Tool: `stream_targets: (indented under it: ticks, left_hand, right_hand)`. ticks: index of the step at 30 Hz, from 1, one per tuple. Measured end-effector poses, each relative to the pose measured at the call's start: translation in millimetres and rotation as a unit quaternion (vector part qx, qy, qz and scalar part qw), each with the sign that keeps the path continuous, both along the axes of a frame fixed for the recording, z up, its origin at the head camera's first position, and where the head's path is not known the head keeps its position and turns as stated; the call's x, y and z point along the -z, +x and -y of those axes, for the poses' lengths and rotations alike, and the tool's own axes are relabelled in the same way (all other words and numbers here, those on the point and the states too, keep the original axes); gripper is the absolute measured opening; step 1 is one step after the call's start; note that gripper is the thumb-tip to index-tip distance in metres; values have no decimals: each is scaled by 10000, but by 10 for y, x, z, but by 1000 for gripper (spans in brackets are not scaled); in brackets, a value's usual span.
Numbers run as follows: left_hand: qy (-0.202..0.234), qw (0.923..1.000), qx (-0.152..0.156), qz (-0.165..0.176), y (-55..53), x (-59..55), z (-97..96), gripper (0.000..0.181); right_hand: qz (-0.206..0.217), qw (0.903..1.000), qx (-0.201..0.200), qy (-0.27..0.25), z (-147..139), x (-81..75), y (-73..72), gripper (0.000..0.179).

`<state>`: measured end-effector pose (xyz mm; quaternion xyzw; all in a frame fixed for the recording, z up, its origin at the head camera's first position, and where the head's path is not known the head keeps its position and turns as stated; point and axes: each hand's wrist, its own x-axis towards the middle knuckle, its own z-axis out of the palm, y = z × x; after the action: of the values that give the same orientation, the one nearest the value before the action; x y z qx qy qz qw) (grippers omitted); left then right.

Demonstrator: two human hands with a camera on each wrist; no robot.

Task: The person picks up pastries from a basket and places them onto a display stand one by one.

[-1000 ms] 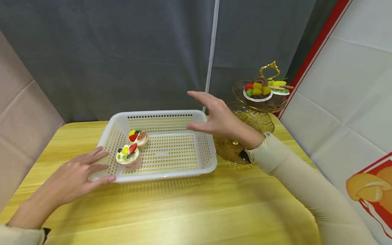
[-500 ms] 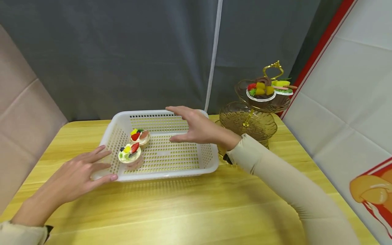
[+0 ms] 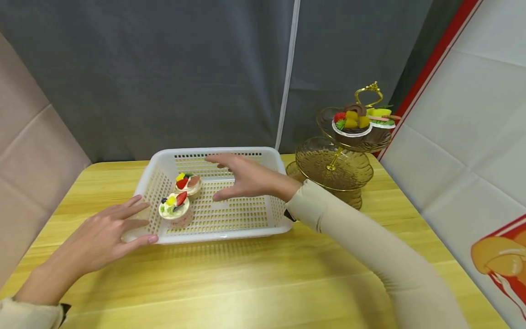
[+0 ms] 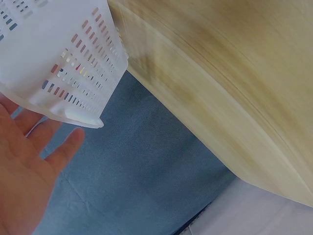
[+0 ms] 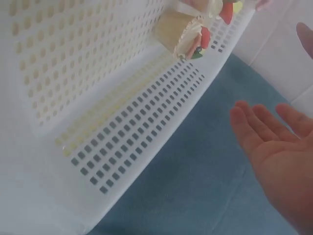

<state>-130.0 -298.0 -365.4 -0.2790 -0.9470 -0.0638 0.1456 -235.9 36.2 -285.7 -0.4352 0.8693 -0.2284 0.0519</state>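
A white plastic basket point(image 3: 222, 235) with perforated walls stands on the wooden table. At its left end sit two fruit-topped cream cupcakes, the front cupcake point(image 3: 174, 210) in a pink-patterned cup and the back cupcake point(image 3: 188, 185) behind it. My left hand point(image 3: 104, 233) rests at the basket's left rim, fingers spread; the left wrist view has the left hand point(image 4: 29, 161) beside the rim too. Over the middle of the basket reaches my right hand point(image 3: 246, 178), thumb and fingers apart, holding nothing, just right of the cupcakes. In the right wrist view the right hand point(image 5: 279, 147) is empty.
A gold-trimmed tiered stand point(image 3: 334, 169) is at the table's back right. Its top tier bears a chocolate cupcake point(image 3: 351, 130) with fruit and a second cupcake point(image 3: 382, 121) beside it. A grey curtain point(image 3: 185, 77) hangs behind; a white panel point(image 3: 464, 137) borders the right.
My right hand has moved left and down from near the stand and the basket's right end to the basket's middle, towards the cupcakes. The left hand has stayed at the rim.
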Motion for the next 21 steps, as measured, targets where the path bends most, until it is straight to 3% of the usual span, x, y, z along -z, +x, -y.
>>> stream_targets:
  ticks: [10, 21]
  left_hand:
    - [-4, 10000, -9, 6, -5, -1, 0, 51]
    - [-2, 10000, 50, -57, -11, 3, 7, 50]
  right_hand:
    - [175, 9993, -311, 82, 246, 128, -18, 91]
    - [707, 9959, -561, -32, 476, 337, -70, 85]
